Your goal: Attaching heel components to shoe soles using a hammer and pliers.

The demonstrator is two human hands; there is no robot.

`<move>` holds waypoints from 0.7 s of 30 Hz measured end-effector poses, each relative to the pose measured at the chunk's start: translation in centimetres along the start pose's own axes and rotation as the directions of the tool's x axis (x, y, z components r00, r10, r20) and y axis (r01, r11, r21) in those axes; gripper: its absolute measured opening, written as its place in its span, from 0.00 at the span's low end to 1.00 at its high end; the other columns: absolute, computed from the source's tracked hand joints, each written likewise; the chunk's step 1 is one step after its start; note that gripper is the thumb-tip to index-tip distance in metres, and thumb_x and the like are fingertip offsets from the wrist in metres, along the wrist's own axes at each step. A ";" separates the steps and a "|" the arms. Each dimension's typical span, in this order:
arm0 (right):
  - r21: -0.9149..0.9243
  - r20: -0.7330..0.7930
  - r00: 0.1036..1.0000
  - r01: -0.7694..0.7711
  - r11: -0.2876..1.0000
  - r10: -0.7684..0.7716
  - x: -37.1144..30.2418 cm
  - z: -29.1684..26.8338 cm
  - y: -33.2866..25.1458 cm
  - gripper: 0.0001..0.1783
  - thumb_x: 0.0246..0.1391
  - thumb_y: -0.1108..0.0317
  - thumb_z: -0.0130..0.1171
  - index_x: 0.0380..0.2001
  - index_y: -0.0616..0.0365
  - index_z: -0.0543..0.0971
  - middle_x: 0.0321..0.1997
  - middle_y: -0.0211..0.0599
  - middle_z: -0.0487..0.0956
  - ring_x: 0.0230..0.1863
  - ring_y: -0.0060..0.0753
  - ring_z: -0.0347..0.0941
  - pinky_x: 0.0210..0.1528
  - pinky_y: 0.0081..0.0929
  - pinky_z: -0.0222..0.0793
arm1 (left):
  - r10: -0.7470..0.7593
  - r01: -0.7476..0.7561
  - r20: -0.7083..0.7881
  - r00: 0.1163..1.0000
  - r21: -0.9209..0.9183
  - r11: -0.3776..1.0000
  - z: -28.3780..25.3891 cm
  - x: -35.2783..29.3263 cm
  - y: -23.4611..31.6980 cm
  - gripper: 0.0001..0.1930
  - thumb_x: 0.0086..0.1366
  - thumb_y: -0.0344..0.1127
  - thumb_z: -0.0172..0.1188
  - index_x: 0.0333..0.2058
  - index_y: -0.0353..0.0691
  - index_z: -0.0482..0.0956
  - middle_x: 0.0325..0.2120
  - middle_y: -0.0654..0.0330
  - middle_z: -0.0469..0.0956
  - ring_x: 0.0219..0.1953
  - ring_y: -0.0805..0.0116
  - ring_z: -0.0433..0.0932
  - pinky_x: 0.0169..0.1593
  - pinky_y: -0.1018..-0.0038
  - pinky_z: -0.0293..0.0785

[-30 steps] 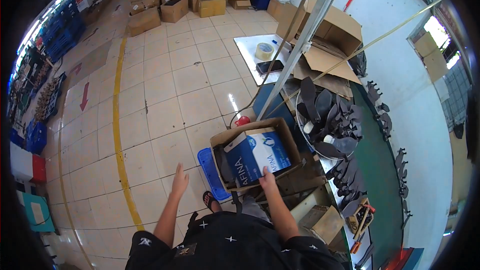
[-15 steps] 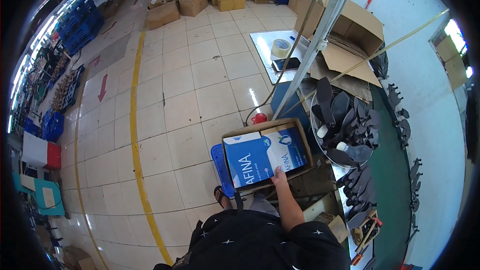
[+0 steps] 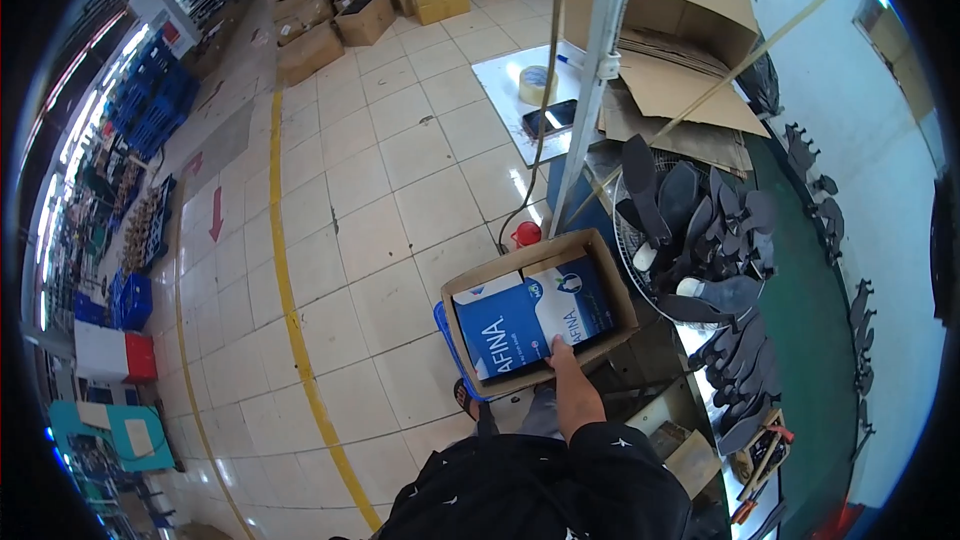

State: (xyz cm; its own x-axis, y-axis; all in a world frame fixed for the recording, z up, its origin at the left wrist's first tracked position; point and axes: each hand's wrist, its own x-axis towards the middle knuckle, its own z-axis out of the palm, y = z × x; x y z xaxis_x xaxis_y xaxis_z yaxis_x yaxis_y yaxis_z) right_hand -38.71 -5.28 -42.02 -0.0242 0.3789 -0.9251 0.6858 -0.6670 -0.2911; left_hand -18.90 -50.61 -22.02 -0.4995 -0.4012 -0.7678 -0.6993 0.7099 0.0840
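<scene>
An open cardboard box (image 3: 611, 292) stands in front of me, partly over a blue plastic stool (image 3: 449, 352). A blue-and-white printed carton (image 3: 505, 330) lies inside it and fills most of the opening. My right hand (image 3: 562, 352) is at the near rim of the cardboard box, closed over its wall, the thumb side touching the printed carton. The other fingers of this hand are mostly hidden. My left hand is out of view.
On my right, a wire basket (image 3: 627, 242) bulges with dark sole-shaped pieces, and more lie on the bench. Tape (image 3: 537, 84) and a phone (image 3: 550, 119) rest on a white tabletop (image 3: 497, 90). A metal post (image 3: 590, 90) rises nearby. Cardboard boxes (image 3: 366, 20) stand far off.
The view has shifted, so the surroundings sit differently. More of the cardboard box's inner walls shows around the printed carton. My right hand stays at the near rim.
</scene>
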 end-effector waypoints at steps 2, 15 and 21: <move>-0.026 0.026 0.998 0.056 0.998 -0.055 0.0 0.0 -0.2 0.28 0.60 0.58 0.60 0.61 0.54 0.69 0.54 0.46 0.76 0.51 0.52 0.74 0.49 0.55 0.73 | -0.010 0.009 0.012 1.000 0.025 1.000 -1.0 0.8 0.0 0.23 0.65 0.47 0.55 0.52 0.35 0.77 0.49 0.40 0.77 0.54 0.44 0.75 0.58 0.56 0.69; -0.067 0.198 0.578 0.813 0.578 -0.791 -20.7 -15.8 -2.7 0.26 0.67 0.52 0.47 0.23 0.60 0.80 0.18 0.34 0.74 0.21 0.28 0.71 0.29 0.32 0.67 | 0.219 -0.432 0.404 0.888 0.572 0.697 -2.3 3.8 17.3 0.21 0.66 0.46 0.54 0.48 0.34 0.79 0.45 0.39 0.79 0.53 0.42 0.76 0.58 0.55 0.70; 0.164 -0.442 0.502 0.860 0.483 -0.743 -27.5 -33.5 -1.8 0.14 0.66 0.62 0.49 0.44 0.59 0.77 0.28 0.40 0.81 0.26 0.32 0.76 0.32 0.32 0.72 | 0.767 -0.946 0.566 0.301 0.278 0.166 -2.4 9.4 30.9 0.19 0.67 0.47 0.54 0.40 0.34 0.81 0.27 0.50 0.81 0.32 0.58 0.81 0.39 0.62 0.75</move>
State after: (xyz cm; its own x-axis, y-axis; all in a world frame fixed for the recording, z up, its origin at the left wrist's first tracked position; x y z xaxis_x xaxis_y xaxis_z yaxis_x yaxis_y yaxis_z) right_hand -14.88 6.99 -7.92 -0.2002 0.9697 -0.1399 0.1908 -0.1015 -0.9764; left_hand -46.45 -33.90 -25.11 -0.3977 0.7516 -0.5263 0.4987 0.6585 0.5636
